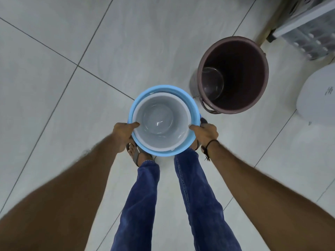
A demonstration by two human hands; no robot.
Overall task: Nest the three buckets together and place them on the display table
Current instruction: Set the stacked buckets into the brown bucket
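Gripping blue bucket rim, white bucket nested: left hand, right hand.

White bucket, blue bucket, maroon bucket: smooth glossy plastic; floor tiles polished.

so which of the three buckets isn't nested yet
The brown bucket, standing alone on the floor to the right. The white bucket already sits inside the blue bucket, which both hands grip at the rim.

Both arms outstretched downward; left hand, right hand clamped, thumbs inward.
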